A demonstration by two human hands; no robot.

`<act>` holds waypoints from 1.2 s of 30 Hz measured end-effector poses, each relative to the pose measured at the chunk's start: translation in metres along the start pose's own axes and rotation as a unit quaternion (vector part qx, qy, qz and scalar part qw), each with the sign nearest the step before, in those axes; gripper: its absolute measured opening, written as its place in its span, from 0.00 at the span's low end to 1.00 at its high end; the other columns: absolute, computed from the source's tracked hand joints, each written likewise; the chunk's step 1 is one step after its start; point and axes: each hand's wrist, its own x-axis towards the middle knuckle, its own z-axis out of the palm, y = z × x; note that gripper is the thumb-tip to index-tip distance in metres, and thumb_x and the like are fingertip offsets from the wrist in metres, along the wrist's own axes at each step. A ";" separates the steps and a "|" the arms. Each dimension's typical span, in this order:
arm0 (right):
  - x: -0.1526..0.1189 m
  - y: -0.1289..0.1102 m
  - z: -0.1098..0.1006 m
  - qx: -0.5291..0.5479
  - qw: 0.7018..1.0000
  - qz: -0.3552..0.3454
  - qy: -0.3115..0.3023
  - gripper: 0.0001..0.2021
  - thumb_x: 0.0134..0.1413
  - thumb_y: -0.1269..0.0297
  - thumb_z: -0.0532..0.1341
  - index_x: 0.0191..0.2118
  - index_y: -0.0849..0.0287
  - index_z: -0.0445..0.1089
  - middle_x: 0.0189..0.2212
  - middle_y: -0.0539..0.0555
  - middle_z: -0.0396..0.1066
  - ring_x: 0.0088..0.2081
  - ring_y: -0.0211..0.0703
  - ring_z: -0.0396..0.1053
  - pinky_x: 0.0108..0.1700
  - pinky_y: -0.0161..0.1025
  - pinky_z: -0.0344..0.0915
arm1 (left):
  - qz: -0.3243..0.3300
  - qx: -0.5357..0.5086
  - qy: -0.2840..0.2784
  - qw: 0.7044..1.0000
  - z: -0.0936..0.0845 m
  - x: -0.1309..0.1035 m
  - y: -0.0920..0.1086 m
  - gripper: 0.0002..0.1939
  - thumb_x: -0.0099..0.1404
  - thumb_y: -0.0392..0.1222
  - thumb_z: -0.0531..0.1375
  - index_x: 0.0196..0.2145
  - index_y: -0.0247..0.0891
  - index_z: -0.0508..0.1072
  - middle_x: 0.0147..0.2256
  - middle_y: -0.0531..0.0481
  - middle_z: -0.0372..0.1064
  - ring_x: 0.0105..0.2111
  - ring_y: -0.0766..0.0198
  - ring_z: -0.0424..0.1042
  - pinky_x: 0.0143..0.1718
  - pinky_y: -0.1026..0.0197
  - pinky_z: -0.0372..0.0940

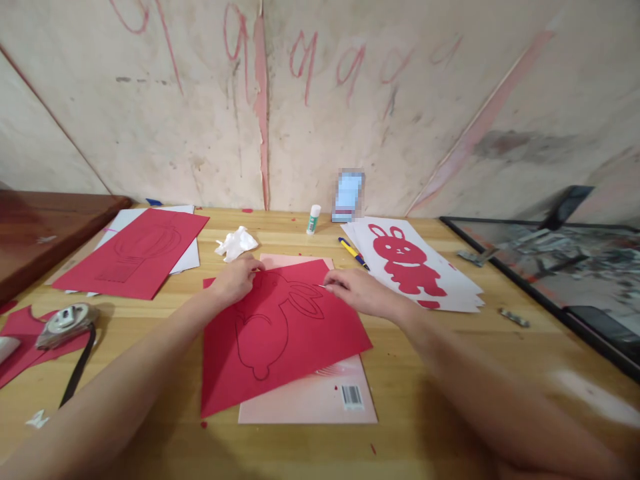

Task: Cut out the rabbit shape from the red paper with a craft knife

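Note:
A sheet of red paper [310, 340] lies turned on top of a pale pink booklet [305, 407] in the middle of the table. It carries a dark outline drawing of a rabbit, with long ears to the right and a round tail at the bottom. My left hand [237, 277] is at the sheet's upper left edge, its fingers curled and closed on the paper. Over the upper right edge, near the drawn ears, my right hand [357, 290] is closed, thumb and fingers pinched. A tiny pale tip shows at its fingertips; what it belongs to is hidden.
Left: red sheet with lantern drawing [135, 253], tape roll [70, 320], red scraps [23, 330]. Behind: crumpled tissue [236, 243], glue stick [313, 220], phone [349, 195]. Right: yellow-blue pen [353, 254], white sheets with red rabbit cutout [407, 260], black-framed glass panel [565, 267].

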 end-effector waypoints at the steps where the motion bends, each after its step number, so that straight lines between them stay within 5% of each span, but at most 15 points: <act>1: 0.007 -0.004 0.004 -0.022 1.000 0.003 -0.009 0.11 0.60 0.66 0.51 0.35 0.56 0.71 0.34 0.54 0.74 0.36 0.44 0.68 0.36 0.38 0.58 | 0.009 0.011 0.016 1.000 0.002 -0.002 0.002 0.19 0.55 0.28 0.51 0.39 0.36 0.76 0.40 0.42 0.70 0.41 0.54 0.69 0.45 0.53 0.64; 6: 0.033 -0.021 0.014 -0.075 0.997 0.027 -0.014 0.12 0.63 0.65 0.50 0.37 0.57 0.71 0.34 0.55 0.74 0.36 0.44 0.69 0.34 0.37 0.54 | 0.080 0.025 0.031 0.996 0.020 -0.023 0.022 0.22 0.56 0.25 0.50 0.44 0.38 0.74 0.45 0.43 0.69 0.47 0.55 0.67 0.52 0.53 0.63; 14: 0.051 -0.026 0.026 -0.126 0.992 -0.007 0.013 0.13 0.64 0.62 0.51 0.39 0.55 0.72 0.36 0.55 0.76 0.38 0.44 0.70 0.38 0.38 0.56 | 0.242 0.077 0.013 0.967 0.037 -0.038 0.029 0.23 0.59 0.22 0.48 0.49 0.31 0.71 0.49 0.40 0.70 0.47 0.54 0.66 0.50 0.51 0.67; 20: 0.051 -0.020 0.036 -0.147 0.988 -0.031 0.039 0.14 0.65 0.64 0.50 0.39 0.57 0.74 0.37 0.56 0.73 0.42 0.43 0.67 0.46 0.40 0.54 | 0.250 0.092 0.016 0.964 0.039 -0.037 0.028 0.24 0.59 0.22 0.49 0.50 0.31 0.70 0.51 0.40 0.69 0.46 0.54 0.66 0.49 0.50 0.67; 36: 0.051 -0.021 0.048 -0.225 0.971 -0.041 0.065 0.13 0.65 0.66 0.49 0.39 0.57 0.71 0.34 0.55 0.72 0.40 0.44 0.67 0.34 0.39 0.53 | 0.244 0.094 -0.009 0.965 0.038 -0.036 0.029 0.24 0.59 0.23 0.48 0.52 0.27 0.69 0.53 0.37 0.66 0.47 0.52 0.65 0.49 0.47 0.67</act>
